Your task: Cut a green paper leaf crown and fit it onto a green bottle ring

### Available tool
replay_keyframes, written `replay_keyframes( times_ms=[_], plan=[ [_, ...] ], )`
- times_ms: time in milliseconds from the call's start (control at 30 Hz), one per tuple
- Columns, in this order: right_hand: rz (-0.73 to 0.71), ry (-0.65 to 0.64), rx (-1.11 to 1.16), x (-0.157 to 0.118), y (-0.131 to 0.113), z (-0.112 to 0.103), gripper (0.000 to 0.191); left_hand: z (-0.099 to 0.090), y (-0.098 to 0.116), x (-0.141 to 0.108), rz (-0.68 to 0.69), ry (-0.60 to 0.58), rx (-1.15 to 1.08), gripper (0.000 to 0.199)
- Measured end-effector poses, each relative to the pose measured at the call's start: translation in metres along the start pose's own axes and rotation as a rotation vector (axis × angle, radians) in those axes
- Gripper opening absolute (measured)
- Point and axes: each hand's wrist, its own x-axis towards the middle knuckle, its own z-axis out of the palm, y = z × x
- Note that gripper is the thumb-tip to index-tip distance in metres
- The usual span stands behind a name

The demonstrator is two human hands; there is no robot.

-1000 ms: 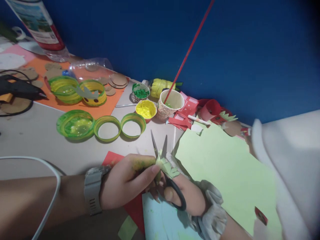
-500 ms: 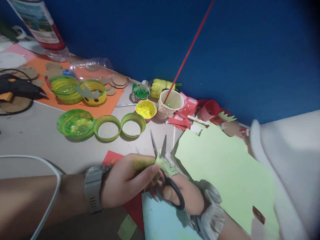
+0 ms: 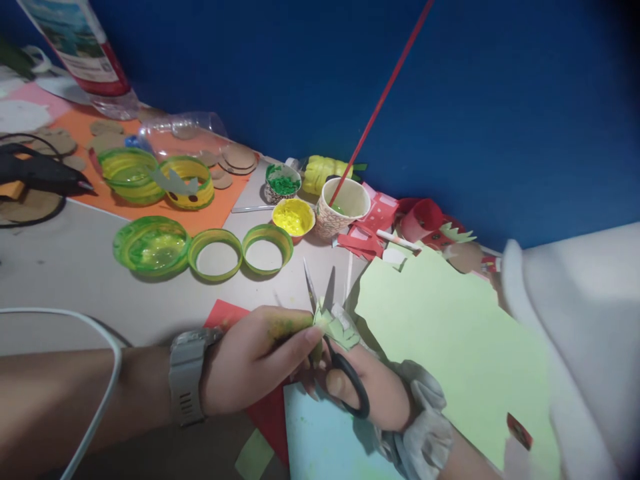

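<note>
Low in the middle of the head view, my left hand (image 3: 267, 357) pinches a small piece of light green paper (image 3: 340, 328) between thumb and fingers. Its free edge is cut into pointed tips. My right hand (image 3: 363, 383) grips black-handled scissors (image 3: 329, 293), with the thumb in the handle loop. The scissor blades stand apart, pointing up and away, and the paper sits between them near the pivot. Part of my right hand's fingers is hidden behind the left hand. Under the hands lie a red sheet (image 3: 273, 407) and a light blue sheet (image 3: 330, 433).
A large green paper sheet (image 3: 450, 340) lies to the right. Green-yellow painted rings (image 3: 215, 255), a yellow paint cup (image 3: 293, 218), a green paint cup (image 3: 283, 183) and a paper cup (image 3: 345, 207) with a red stick stand beyond. A glue gun (image 3: 40, 170) is at left; a white cable (image 3: 107, 373) crosses my left forearm.
Hands, paper and scissors keep nearly the same pose; the blades remain apart. The view has shifted very slightly.
</note>
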Motion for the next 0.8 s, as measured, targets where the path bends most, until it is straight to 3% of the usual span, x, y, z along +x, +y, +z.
replay_keyframes(
  times_ms=[633,800],
  plan=[
    [0.018,0.002,0.010,-0.0019,0.0019,-0.0017,0.056,0.0006,0.0019,-0.0023,0.003,-0.032,-0.113,0.040],
    [0.030,-0.022,0.002,-0.0007,-0.0012,-0.0010,0.057,0.0029,0.0061,-0.0034,0.047,0.039,-0.097,0.042]
  ],
)
